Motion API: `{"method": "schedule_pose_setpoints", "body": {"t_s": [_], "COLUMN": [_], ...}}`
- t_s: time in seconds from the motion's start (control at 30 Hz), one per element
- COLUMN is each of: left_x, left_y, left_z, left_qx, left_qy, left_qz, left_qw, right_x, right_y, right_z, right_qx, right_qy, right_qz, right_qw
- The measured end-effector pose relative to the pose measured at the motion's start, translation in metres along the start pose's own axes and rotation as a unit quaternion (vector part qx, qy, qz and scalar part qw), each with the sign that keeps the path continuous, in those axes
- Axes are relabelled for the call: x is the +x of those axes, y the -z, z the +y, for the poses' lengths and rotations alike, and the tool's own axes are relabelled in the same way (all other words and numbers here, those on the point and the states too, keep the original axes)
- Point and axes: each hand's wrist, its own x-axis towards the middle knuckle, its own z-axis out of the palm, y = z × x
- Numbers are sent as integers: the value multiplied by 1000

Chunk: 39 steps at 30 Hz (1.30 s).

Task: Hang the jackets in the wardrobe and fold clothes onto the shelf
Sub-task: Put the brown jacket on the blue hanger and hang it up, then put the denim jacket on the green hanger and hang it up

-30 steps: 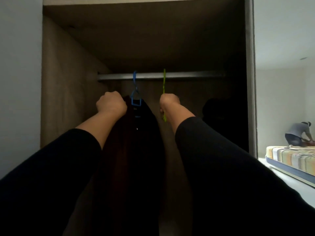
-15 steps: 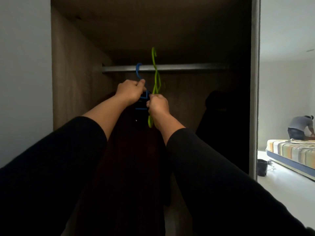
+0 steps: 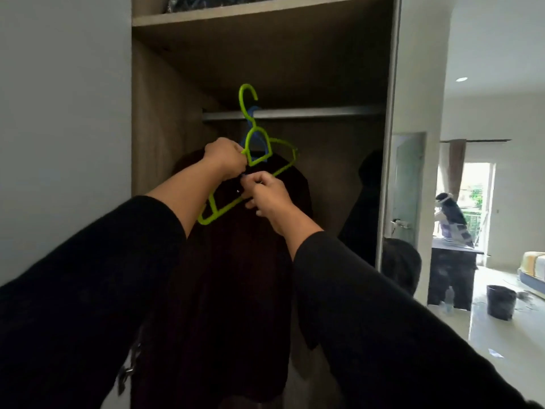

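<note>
We are reaching both arms into the open wardrobe (image 3: 165, 119). Our left hand (image 3: 225, 156) has its fingers curled tight around the green hanger (image 3: 253, 149) just below its neck, and the hanger sits tilted, its hook free and lifted above the metal rail (image 3: 309, 112) toward twelve o'clock, its lower corner dropping toward seven o'clock. Our right hand (image 3: 267, 194), at about five o'clock from the left hand and close beside it, pinches with curled fingers at the collar of the dark jacket (image 3: 236, 290); exactly what the fingertips grip we cannot tell in the shadow. The jacket hangs straight down from a blue hanger (image 3: 253, 112), mostly hidden behind the green one and hooked on the rail. At three o'clock inside the wardrobe hangs another dark garment (image 3: 365, 208). Above, at twelve o'clock, the shelf (image 3: 250, 11) carries some dark folded things. Far off at three o'clock, through the doorway, a person (image 3: 452, 219) bends over a surface, with a black bucket (image 3: 501, 302) on the floor.
</note>
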Motion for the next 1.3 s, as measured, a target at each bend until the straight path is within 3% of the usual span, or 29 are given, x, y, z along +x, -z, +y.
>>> {"method": "schedule_pose_setpoints", "body": {"t_s": [0.3,0.47,0.67,0.93,1.3], "left_x": [-111,-185,-263,-389,-587], "left_y": [59,107,175,253,348], "left_z": [-4,-4,1,12,-7], "left_qx": [92,129,168,221,335], "left_qy": [98,124,140,184,324], "left_qz": [38,24,-2,-6,29], "left_qw": [990,984,976,958,884], "right_x": [-59,-108,-173,-281,-479], "right_y": [27,12,-12,-58,-137], "right_z": [-12,-32,-66,-99,-130], "right_qx": [-211,-262,-215,-39,18], "right_qy": [100,93,115,157,92], "right_qz": [85,8,-78,-196,-337], "right_qw": [969,960,967,967,937]}}
